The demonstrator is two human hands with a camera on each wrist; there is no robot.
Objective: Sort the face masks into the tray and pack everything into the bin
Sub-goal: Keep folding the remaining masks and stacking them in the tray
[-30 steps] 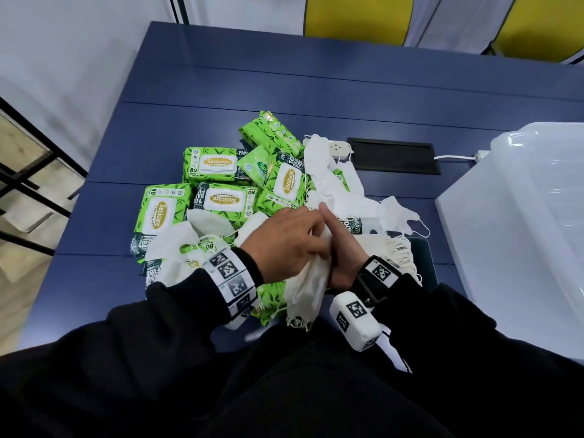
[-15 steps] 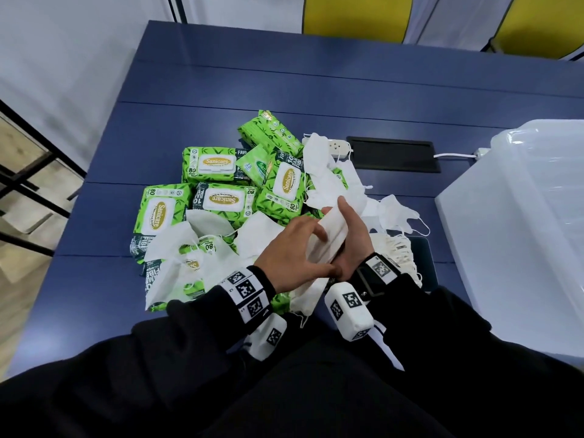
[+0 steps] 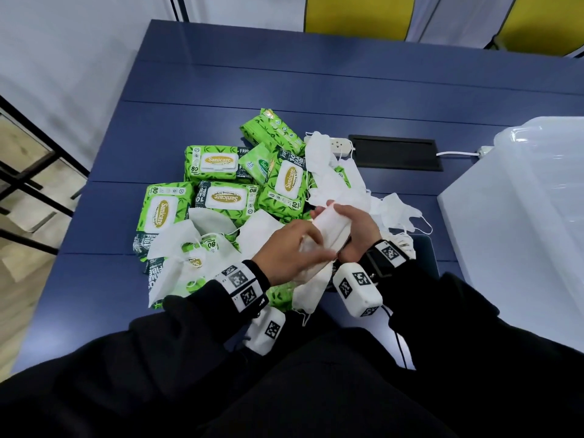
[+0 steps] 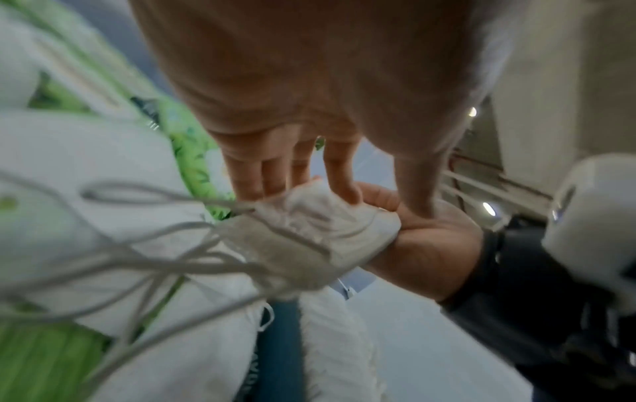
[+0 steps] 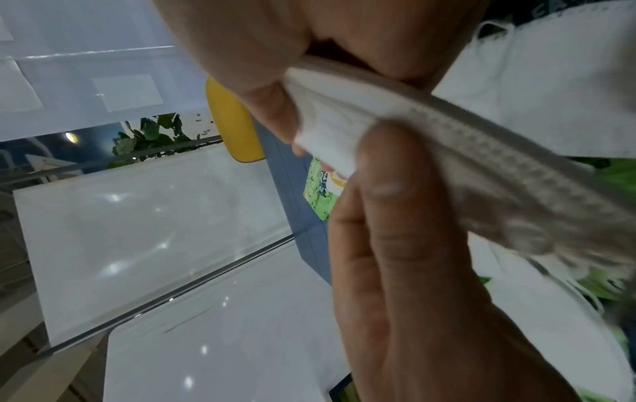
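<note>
You see green Sanicare wipe packs [image 3: 221, 172] heaped on the blue counter [image 3: 316, 83], a white power strip [image 3: 339, 146] beside a black cable hatch [image 3: 396, 153].

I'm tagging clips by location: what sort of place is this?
Probably an office or meeting room: a blue table with a built-in cable hatch, a power strip, and yellow chairs behind.
</note>
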